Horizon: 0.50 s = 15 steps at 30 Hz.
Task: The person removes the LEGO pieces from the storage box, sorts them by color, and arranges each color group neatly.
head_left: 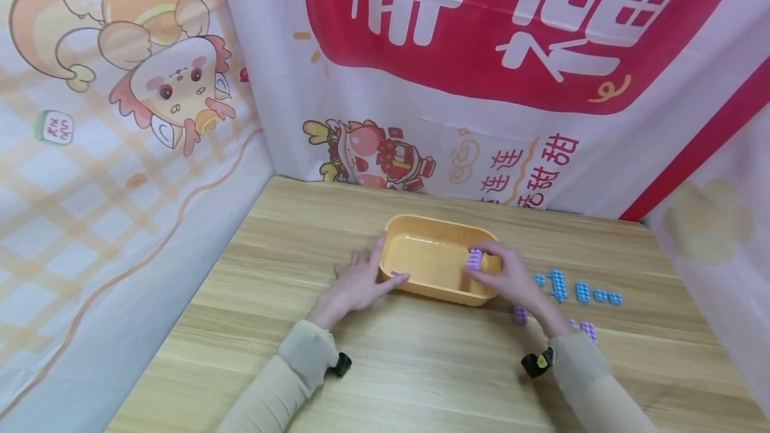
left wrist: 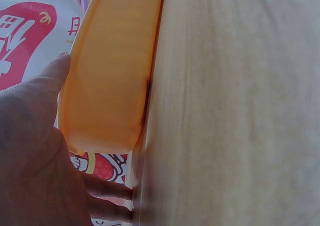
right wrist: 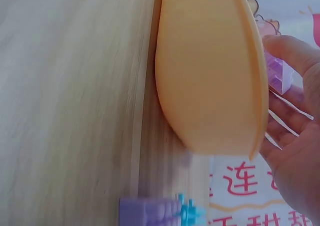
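A shallow orange plastic basin [head_left: 421,260] stands on the wooden table. My left hand [head_left: 357,282] is at its left end with the fingers spread, the thumb tip right at the near rim. In the left wrist view the thumb touches the rim of the basin [left wrist: 107,80], and other fingers extend past its end. At the basin's right end, my right hand [head_left: 510,276] pinches a purple toy building brick [head_left: 474,259] between thumb and fingers, over the inside of the basin. The right wrist view shows this purple brick [right wrist: 278,74] partly hidden behind the rim.
Several blue building bricks [head_left: 558,284] lie in a row right of the basin. Nearer are loose purple bricks [head_left: 589,332], partly covered by the right forearm. Printed cloth [head_left: 373,99] hangs behind the table, and more cloth closes off its left and right sides.
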Each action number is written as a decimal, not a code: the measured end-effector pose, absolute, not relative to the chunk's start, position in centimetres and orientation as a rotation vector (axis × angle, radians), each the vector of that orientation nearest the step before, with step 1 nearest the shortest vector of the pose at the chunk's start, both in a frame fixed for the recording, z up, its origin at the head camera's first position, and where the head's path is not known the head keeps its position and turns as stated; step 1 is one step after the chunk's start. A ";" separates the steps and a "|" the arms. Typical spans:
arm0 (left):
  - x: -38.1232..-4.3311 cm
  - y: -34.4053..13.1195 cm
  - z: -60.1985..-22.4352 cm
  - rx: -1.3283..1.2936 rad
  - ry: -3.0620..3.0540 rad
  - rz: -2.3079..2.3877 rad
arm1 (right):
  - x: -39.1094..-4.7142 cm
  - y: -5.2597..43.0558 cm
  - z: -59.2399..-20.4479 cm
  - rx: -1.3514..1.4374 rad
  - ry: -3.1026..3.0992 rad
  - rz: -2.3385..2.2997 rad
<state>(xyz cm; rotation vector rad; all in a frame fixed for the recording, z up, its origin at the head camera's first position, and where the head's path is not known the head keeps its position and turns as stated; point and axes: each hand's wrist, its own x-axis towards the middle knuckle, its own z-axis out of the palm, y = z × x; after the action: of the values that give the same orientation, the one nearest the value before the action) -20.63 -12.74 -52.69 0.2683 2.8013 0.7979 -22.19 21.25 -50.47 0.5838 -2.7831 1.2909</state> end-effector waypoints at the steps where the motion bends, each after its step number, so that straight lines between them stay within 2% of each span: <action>1: -20.6 -12.7 -52.7 0.270 2.801 0.798 | -22.0 21.6 -50.5 0.575 -2.785 1.284; 15: -20.7 -12.7 -52.7 0.283 2.812 0.791 | -19.4 26.2 -49.9 0.369 -2.823 1.265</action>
<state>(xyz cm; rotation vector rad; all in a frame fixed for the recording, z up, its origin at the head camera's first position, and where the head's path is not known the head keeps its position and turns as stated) -20.75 -12.74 -52.74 0.2832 2.8122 0.7905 -19.37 26.16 -49.88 0.3692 -2.8232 1.2649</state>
